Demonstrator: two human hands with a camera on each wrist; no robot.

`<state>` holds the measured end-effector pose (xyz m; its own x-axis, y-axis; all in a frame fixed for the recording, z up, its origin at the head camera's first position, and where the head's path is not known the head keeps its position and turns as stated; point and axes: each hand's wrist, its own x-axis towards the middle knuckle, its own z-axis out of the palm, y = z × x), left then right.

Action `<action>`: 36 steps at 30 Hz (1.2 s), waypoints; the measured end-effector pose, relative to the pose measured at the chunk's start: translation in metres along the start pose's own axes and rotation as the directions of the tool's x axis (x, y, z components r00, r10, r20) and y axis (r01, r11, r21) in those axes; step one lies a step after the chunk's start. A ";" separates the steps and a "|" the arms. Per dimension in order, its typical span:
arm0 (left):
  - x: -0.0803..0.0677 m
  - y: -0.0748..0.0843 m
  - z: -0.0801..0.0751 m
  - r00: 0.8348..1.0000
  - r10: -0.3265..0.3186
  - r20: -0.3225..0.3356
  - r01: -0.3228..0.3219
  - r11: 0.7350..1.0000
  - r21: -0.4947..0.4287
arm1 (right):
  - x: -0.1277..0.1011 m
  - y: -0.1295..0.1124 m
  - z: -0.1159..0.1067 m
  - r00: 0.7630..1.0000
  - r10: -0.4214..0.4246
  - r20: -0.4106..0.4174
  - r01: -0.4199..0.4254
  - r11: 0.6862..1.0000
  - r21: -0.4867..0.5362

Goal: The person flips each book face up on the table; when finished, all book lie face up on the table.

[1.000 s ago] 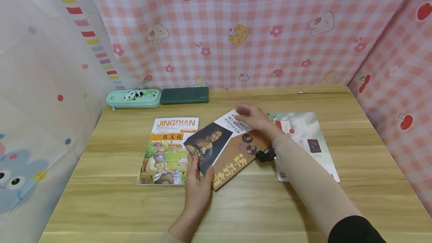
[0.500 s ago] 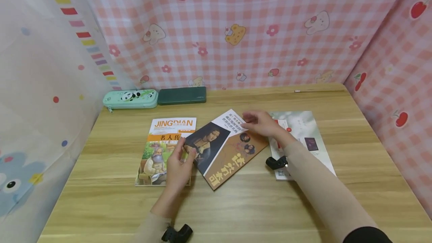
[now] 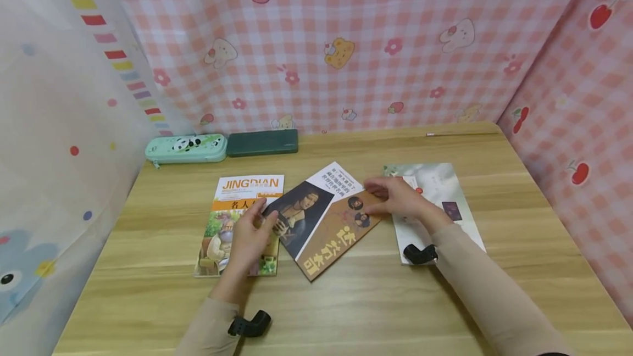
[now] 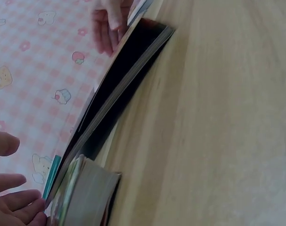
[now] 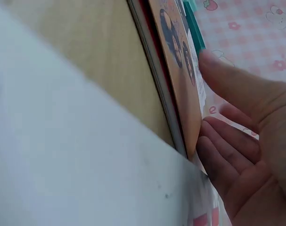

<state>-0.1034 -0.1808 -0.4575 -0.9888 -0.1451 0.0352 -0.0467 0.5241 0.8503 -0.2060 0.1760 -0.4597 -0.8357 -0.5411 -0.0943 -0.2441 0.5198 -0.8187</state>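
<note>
In the head view, a brown and dark book with a painted portrait on its cover lies at an angle in the middle of the table. Its left corner overlaps the JINGDIAN book, seen as a thick page block in the left wrist view. My left hand is at that corner, fingertips at the edge and thumb apart. My right hand is at the opposite corner; in the right wrist view its fingers touch the book's edge, while the thumb stands off the cover.
A pale green-white book lies at the right, partly under my right forearm. At the back stand a mint panda pencil case and a dark green case. A pencil lies at the far right, before the checked curtain.
My left hand has moved left from the book's lower-left edge to its left corner. My right hand has slid from the top edge right and down to the right corner. The book barely shifts.
</note>
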 end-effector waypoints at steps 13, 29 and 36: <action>0.001 0.000 -0.002 0.999 -0.028 0.023 0.027 0.999 0.045 | -0.004 -0.005 0.000 0.996 -0.078 0.049 0.089 0.955 -0.283; -0.030 0.010 0.001 0.991 -0.047 0.126 0.037 0.996 0.076 | 0.002 -0.001 -0.003 0.994 -0.097 -0.054 0.079 0.959 -0.271; -0.043 0.014 0.007 0.993 -0.009 0.121 0.006 1.000 0.028 | 0.012 0.004 -0.004 0.991 -0.132 -0.034 0.114 0.942 -0.317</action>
<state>-0.0628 -0.1619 -0.4510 -0.9982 -0.0476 -0.0359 -0.0561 0.5463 0.8357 -0.2188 0.1749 -0.4620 -0.8124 -0.5821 0.0334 -0.4813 0.6372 -0.6020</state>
